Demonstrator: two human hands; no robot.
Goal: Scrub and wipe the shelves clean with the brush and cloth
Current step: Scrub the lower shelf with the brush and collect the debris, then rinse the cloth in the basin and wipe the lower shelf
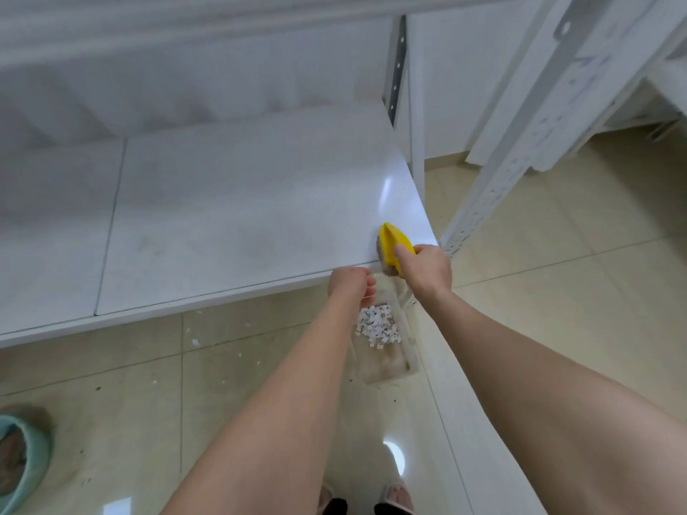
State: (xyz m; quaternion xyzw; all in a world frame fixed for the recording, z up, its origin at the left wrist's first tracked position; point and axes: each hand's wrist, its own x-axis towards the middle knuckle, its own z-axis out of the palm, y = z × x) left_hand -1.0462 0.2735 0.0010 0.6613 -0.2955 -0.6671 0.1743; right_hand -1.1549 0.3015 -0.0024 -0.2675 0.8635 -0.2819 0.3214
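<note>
A white shelf (223, 217) fills the middle of the view, with faint smudges on its surface. My right hand (427, 269) grips a yellow scrubbing brush (392, 247), whose bristles rest at the shelf's front right corner. Just below the shelf's front edge, my left hand (349, 286) holds a clear plastic container (386, 343). The container hangs under the brush and holds small white paper scraps and brownish dust. No cloth is in view.
A perforated white metal upright (520, 150) rises right of the shelf. Another white board (464, 421) runs lower right. The beige tiled floor (148, 384) carries scattered scraps. A teal basin (22, 462) sits at the lower left. My feet in slippers (397, 498) show at the bottom.
</note>
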